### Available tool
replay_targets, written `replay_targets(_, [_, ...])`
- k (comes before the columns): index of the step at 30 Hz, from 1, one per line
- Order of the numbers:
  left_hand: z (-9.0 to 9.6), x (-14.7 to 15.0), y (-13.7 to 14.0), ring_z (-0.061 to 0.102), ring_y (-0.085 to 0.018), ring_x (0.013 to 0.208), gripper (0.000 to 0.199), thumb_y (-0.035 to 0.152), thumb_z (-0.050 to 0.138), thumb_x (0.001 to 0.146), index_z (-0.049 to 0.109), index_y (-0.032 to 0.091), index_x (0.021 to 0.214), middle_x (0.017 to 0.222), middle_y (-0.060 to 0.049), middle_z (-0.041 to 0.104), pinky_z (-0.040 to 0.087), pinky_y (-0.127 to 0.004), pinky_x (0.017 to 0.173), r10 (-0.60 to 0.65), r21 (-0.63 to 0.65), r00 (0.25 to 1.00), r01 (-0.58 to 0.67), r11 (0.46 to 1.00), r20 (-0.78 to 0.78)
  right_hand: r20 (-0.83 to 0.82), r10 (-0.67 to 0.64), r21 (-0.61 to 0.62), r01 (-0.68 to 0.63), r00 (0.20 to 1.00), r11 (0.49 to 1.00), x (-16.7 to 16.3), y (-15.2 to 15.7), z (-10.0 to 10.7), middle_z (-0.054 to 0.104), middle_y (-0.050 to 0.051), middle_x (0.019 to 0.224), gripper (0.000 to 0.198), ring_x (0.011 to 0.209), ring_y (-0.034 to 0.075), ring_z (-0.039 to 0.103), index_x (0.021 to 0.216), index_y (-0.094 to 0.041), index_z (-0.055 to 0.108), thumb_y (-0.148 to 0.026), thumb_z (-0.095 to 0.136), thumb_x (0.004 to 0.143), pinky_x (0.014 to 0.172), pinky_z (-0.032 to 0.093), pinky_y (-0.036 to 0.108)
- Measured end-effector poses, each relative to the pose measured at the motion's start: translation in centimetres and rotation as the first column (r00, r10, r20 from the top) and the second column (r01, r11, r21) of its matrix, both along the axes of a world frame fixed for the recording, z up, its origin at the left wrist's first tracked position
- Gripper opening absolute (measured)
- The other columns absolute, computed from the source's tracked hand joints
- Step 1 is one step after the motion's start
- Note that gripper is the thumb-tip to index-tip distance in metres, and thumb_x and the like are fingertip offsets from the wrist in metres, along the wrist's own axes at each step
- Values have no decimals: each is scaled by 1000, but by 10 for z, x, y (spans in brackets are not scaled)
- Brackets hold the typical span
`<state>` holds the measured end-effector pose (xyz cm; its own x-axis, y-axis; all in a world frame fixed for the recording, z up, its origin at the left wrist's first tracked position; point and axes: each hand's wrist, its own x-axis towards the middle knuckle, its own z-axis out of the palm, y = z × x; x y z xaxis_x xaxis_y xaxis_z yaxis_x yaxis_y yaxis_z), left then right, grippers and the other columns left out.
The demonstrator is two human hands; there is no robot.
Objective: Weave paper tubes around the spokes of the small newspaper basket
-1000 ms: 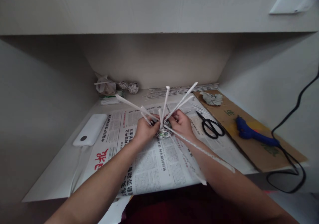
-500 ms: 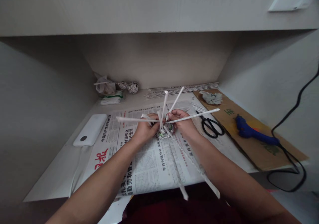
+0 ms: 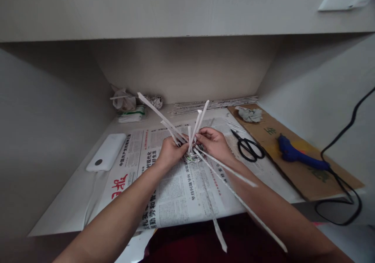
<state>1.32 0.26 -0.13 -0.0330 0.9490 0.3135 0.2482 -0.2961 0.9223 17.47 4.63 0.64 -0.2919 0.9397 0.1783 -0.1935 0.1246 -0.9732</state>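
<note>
A small round woven piece (image 3: 192, 157) of rolled paper lies between my hands above the newspaper, with several white paper tubes (image 3: 154, 109) sticking out of it in different directions. My left hand (image 3: 170, 152) is closed on its left side, thumb pressed near the bases of the tubes. At the far right side, my right hand (image 3: 216, 143) pinches a paper tube (image 3: 204, 114) near its base. Two long tubes slant down toward me across my right forearm, and another hangs past the table's front edge. My fingers partly hide the weave.
Right of my hand lie black scissors (image 3: 249, 148). A blue glue gun (image 3: 299, 155) with a black cord rests on cardboard (image 3: 293, 177), near crumpled paper (image 3: 249, 114). Left is a white power bank (image 3: 107, 151). Thin paper rods (image 3: 213, 105) and a plastic bag (image 3: 124, 99) lie behind.
The tube that pointed left now slants up and left. The one that stretched out to the right now points down and right over my right forearm. Both hands stay at the woven piece.
</note>
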Motion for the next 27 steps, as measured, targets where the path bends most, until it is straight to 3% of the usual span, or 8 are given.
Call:
replay_targets(4, [-4,-1,2,68,-19,78,20,27,70,75,73,15,91,86,-6,75,52,-28,74,-1,-1,1000,1,1000,-19,38,-11,89,8,999,996,-1,-3,3,66,0,70,17,64,13,60,76,-18,66,-32,74,71,61,48,24])
replay_targets(7, [-5,-2,2,67,-19,76,17,27,68,77,73,15,88,82,-6,74,51,-28,72,-14,3,999,14,1000,-36,115,-58,230,30,992,973,1,-8,5,69,2,76,10,70,15,64,80,-19,68,-27,70,76,67,51,27])
replay_targets(9, [-3,-1,1,66,-18,73,14,27,68,76,72,15,83,79,-5,72,51,-27,69,-23,19,998,24,1000,-51,194,-115,382,33,974,924,2,-11,6,71,3,82,8,75,16,65,85,-20,70,-23,65,80,72,52,28])
replay_targets(12, [2,1,0,64,-18,75,9,24,68,75,70,16,78,78,-5,69,51,-27,71,-24,95,994,35,995,-108,280,-182,610,-28,943,792,4,-15,10,71,3,87,16,84,17,65,90,-23,72,-16,60,83,80,51,31])
replay_targets(14, [4,3,-1,63,-18,77,7,22,67,75,69,16,77,79,-5,68,50,-28,73,-21,153,989,44,987,-147,278,-212,689,-41,937,723,4,-16,12,71,4,93,17,90,18,65,90,-24,72,-15,59,84,85,50,32])
replay_targets(16, [4,4,-1,63,-17,79,6,20,65,77,69,16,79,82,-5,69,50,-28,75,-33,173,988,60,983,-152,270,-227,707,-32,936,706,4,-17,13,69,5,101,14,97,18,63,89,-23,71,-17,59,85,88,49,33])
replay_targets(21, [3,4,-3,67,-21,83,14,16,62,77,71,16,87,87,-7,74,52,-31,78,33,98,995,-23,995,-95,447,-234,617,-108,863,780,9,-18,18,68,5,101,19,98,20,62,106,-21,62,-26,57,88,87,47,33])
replay_targets(27, [11,2,-8,69,-23,82,15,17,61,76,73,16,83,84,-7,75,52,-32,77,122,66,974,-112,992,-189,600,-312,652,-223,737,725,12,-23,21,68,7,100,21,98,24,59,103,-20,64,-19,59,82,90,43,37])
